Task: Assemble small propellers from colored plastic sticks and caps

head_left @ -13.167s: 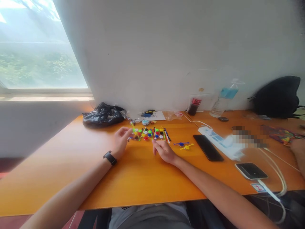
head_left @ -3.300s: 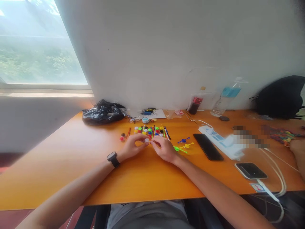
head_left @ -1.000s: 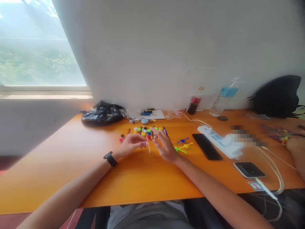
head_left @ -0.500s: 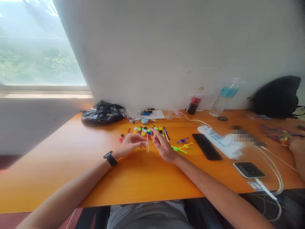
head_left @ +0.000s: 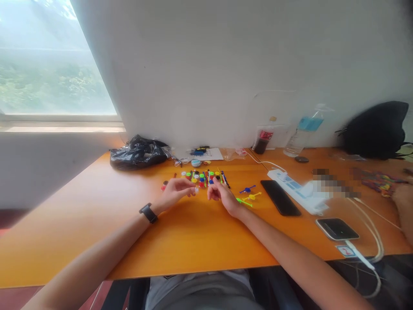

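My left hand [head_left: 176, 191], with a black watch [head_left: 148, 212] on its wrist, pinches a small white piece [head_left: 196, 189] at its fingertips above the orange table [head_left: 193, 241]. A short way to its right is my right hand [head_left: 222, 196], fingers curled in a pinch; what they hold I cannot make out. Just behind both hands lies a cluster of small coloured discs and thin sticks [head_left: 204, 176]. Blue [head_left: 247, 189], yellow [head_left: 254, 196] and green [head_left: 241, 201] disc-on-stick pieces lie to the right of my right hand. A red piece [head_left: 164, 186] lies to the left.
A black phone [head_left: 280, 197], a white power strip [head_left: 290, 185] and a second device on a cable [head_left: 337, 228] lie at the right. A black plastic bag [head_left: 138, 156], two bottles [head_left: 303, 135] and a dark backpack [head_left: 376, 129] line the wall. Another person's hand [head_left: 403, 198] shows at the right edge.
My right hand pulled back from the cluster and its fingers curled shut. The white stick that stood by my left fingertips half a second ago no longer shows.
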